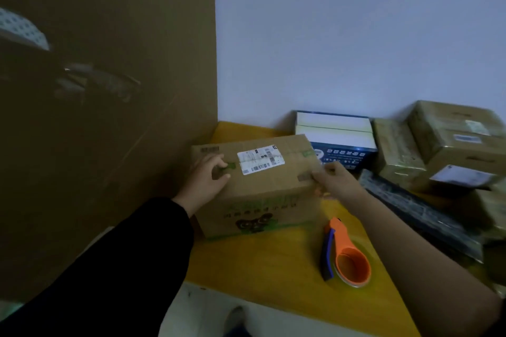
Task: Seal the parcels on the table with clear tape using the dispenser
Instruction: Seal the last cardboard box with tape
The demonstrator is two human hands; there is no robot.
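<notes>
A brown cardboard parcel [262, 186] with a white shipping label and green print stands on the yellow table [260, 262], close to the left wall. My left hand [206, 179] grips its top left edge, fingers curled over the top. My right hand [335, 179] holds the parcel's right top edge. The orange and blue tape dispenser [346, 253] with a clear tape roll lies on the table in front of the parcel, to its right, apart from both hands.
A blue and white box [339, 137] stands behind the parcel against the wall. Several tape-wrapped brown parcels [443, 145] are stacked at the right, with a dark flat package [419, 213] below them. A brown panel [109, 90] rises at the left. The table's front edge runs near me.
</notes>
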